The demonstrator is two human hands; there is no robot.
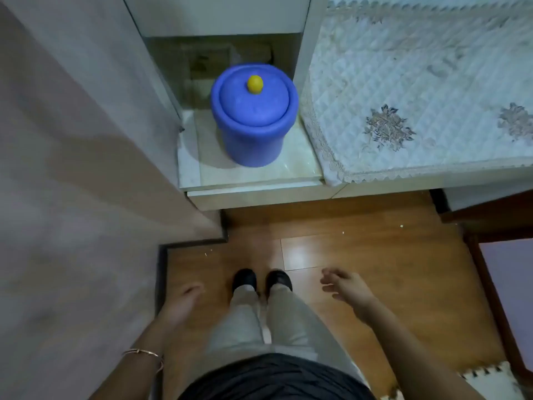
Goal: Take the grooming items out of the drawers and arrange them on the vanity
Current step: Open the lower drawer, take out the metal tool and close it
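- 12 o'clock: blue bin [251, 145] sat on a ledge [300, 171], lid [253, 105] on, contents hidden.
- 2 o'clock: quilted cloth [418, 82]; wood floor [360, 241] at 6.
- left hand [184, 301] and right hand [344, 285] hung loose-fingered, empty; grooming items, couldn't tell where.

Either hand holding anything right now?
No, the left hand and the right hand both hang empty above the wooden floor.

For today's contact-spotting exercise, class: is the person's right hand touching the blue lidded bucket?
Apart. The head view shows the right hand over the wooden floor, with bare floorboards between it and the blue lidded bucket on the ledge.
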